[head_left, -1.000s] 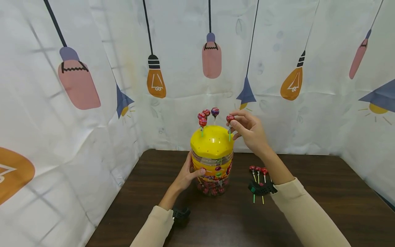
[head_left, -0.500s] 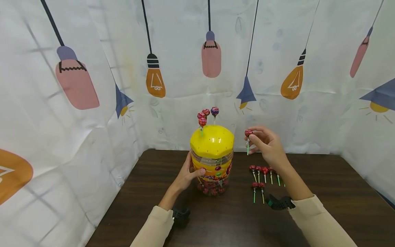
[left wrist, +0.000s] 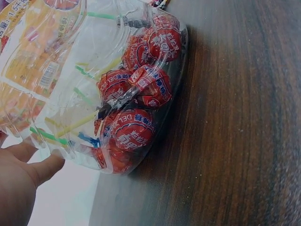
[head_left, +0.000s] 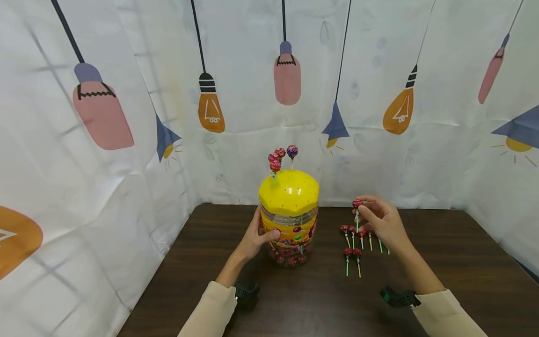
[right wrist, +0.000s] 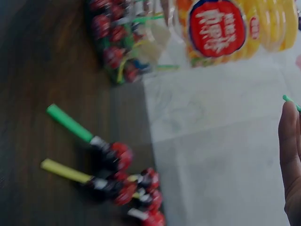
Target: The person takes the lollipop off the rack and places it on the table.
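Note:
A clear plastic candy jar (head_left: 290, 229) with a yellow lid (head_left: 290, 192) stands upright on the table. My left hand (head_left: 254, 238) grips its left side, thumb across the front label; red-wrapped lollipops (left wrist: 134, 129) show through its base in the left wrist view. Several lollipops (head_left: 275, 166) stand stick-down in the lid's holes. To the right of the jar, my right hand (head_left: 385, 224) pinches a lollipop (head_left: 357, 204) by its red head, green stick pointing down. It hovers above two rows of lollipops (head_left: 347, 252) lying on the table. In the right wrist view only its stick tip shows.
The dark wooden table (head_left: 320, 304) reaches back to a white curtain (head_left: 244, 164) printed with lamps. Black straps (head_left: 397, 297) sit on both wrists. The jar is left of the loose lollipops, with bare wood between them.
My right hand has carried the lollipop away from the lid, to the right and down over the rows on the table. The left hand stays on the jar.

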Motion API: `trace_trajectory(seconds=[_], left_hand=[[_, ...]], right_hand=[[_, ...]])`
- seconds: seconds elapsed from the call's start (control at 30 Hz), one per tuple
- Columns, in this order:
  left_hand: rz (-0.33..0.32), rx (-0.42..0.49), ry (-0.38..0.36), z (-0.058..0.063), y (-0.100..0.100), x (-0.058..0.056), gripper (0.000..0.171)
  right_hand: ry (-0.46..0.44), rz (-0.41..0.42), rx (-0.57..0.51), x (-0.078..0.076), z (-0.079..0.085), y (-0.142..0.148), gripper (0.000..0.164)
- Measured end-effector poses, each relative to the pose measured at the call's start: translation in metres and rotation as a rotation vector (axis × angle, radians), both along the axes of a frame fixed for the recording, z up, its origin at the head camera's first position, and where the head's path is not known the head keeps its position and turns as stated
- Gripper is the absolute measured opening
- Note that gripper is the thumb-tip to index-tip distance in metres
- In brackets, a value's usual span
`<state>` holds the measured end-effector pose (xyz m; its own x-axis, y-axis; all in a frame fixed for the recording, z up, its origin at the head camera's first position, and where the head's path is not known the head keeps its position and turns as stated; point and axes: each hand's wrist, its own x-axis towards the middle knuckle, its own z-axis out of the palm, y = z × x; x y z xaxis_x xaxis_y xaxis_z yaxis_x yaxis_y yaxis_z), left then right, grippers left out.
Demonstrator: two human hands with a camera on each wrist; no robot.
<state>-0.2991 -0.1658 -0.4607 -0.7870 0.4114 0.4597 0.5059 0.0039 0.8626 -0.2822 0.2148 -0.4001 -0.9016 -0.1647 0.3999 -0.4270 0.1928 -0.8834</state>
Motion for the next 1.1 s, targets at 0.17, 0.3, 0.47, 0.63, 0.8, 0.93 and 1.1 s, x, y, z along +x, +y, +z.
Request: trace_trajectory(seconds=[0.17,0.3,0.47,0.63,0.8,0.93,1.1], left_hand=[[-0.005,0.006,-0.006,0.001,0.000,0.001,0.087],[-0.006,0.007,-0.013,0.001,0.001,0.001,0.088],[-0.007,0.011,-0.016,0.001,0.001,0.001,0.088],[-0.014,0.023,-0.011,0.002,0.002,0.001,0.088],[-0.025,0.025,-0.003,0.001,0.002,0.001,0.088],[-0.022,0.019,-0.003,0.001,0.001,0.000,0.088],[-0.045,0.037,-0.006,0.001,0.001,0.000,0.086]], right_hand=[[-0.014,-0.004,0.021,0.003,-0.017,0.011,0.032],[-0.042,-0.005,0.038,0.006,-0.030,0.019,0.032],[-0.101,-0.003,0.064,0.007,-0.046,0.030,0.034],[-0.165,0.036,0.066,0.009,-0.061,0.040,0.036],[-0.222,0.081,0.087,0.010,-0.071,0.049,0.043],[-0.258,0.122,0.097,0.007,-0.075,0.054,0.045],[-0.324,0.160,0.120,0.004,-0.079,0.059,0.045]])
